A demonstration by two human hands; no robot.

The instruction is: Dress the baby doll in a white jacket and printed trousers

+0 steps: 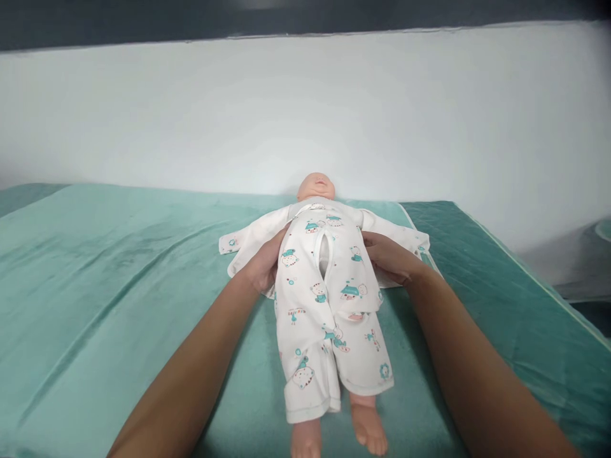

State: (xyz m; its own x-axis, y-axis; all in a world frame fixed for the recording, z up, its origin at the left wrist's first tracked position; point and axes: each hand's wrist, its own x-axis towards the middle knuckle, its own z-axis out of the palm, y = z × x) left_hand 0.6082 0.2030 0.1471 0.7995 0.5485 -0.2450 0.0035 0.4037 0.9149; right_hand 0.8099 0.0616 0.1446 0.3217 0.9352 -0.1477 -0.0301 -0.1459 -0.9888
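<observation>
A baby doll (316,186) lies on its back, head toward the wall and bare feet toward me. White baby trousers (305,280) with teal and pink animal prints cover its legs and reach high up the torso; a split shows at the crotch. Under them is a white baby shirt (262,222), sleeves spread out to both sides. My left hand (270,261) is closed at the left side of the trousers, near the waist. On the opposite side my right hand (387,256) grips the trousers. Fingertips of both hands are hidden behind the cloth and doll.
A light teal sheet (143,286) with creases covers the bed under the doll. Darker teal cloth (496,286) shows at the right, with a pale edging. A white wall (305,108) rises directly behind the doll's head.
</observation>
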